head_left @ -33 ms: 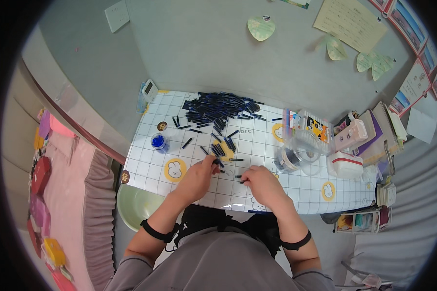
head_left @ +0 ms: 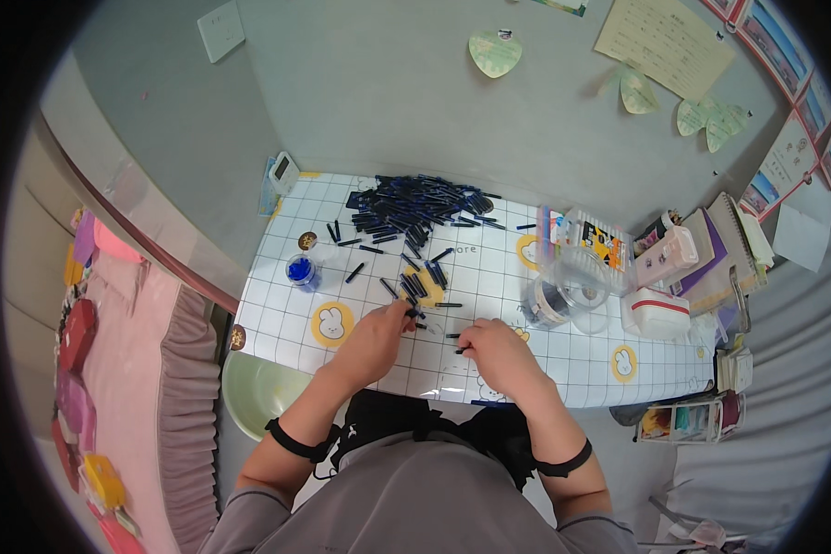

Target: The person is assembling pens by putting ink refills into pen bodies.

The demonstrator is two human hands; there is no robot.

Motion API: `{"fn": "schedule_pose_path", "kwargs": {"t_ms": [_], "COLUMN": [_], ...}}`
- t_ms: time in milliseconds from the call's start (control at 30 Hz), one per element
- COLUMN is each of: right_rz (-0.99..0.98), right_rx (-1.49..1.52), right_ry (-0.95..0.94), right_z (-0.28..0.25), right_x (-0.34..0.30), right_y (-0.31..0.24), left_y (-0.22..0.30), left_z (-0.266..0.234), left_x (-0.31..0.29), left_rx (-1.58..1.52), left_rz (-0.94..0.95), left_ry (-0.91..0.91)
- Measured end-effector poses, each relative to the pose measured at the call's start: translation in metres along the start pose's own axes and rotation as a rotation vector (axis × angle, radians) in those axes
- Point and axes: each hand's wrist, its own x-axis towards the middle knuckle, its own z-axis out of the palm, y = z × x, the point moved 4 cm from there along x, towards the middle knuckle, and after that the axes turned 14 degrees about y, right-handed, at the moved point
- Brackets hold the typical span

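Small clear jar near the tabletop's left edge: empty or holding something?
Holding something: bright blue pieces show inside the jar; how full, I cannot tell.

Passage at the rear of the counter (head_left: 572, 367) is blocked by a heap of dark tubes (head_left: 415, 207), and at left by a small jar (head_left: 304, 274); open room is noted between the right hand (head_left: 499, 353) and a clear container (head_left: 547, 307).

Green basin (head_left: 254, 388), pink bedding (head_left: 125, 351), heart-shaped note (head_left: 496, 54) on wall (head_left: 369, 102), pale curtain (head_left: 771, 397)

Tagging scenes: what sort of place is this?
Likely a home bedroom: what looks like a pink bed at left, a desk, and papers on the wall.
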Motion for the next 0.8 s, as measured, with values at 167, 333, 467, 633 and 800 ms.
{"fn": "schedule_pose_path", "kwargs": {"t_ms": [167,333,467,633,800], "right_rz": [-0.002,-0.003,-0.002,0.076,0.213], "right_rx": [-0.033,0.016,0.073,0.410,0.736], "right_ry": [0.076,0.222,0.364,0.454,0.487], "right_z": [0.009,0.021,0.027,0.025,0.043], "right_x": [-0.001,0.014,0.028,0.030,0.020], "right_y": [-0.002,0.002,0.011,0.013,0.016], "left_y": [-0.004,-0.013,-0.013,-0.014,-0.010], "left_z": [0.015,0.031,0.041,0.041,0.044], "left_x": [0.002,0.016,0.021,0.023,0.017], "left_rx": [0.066,0.026,0.057,-0.176,-0.303], "left_rz": [0.136,0.236,0.226,0.018,-0.042], "left_ry": [-0.021,0.142,0.192,0.219,0.182]}}
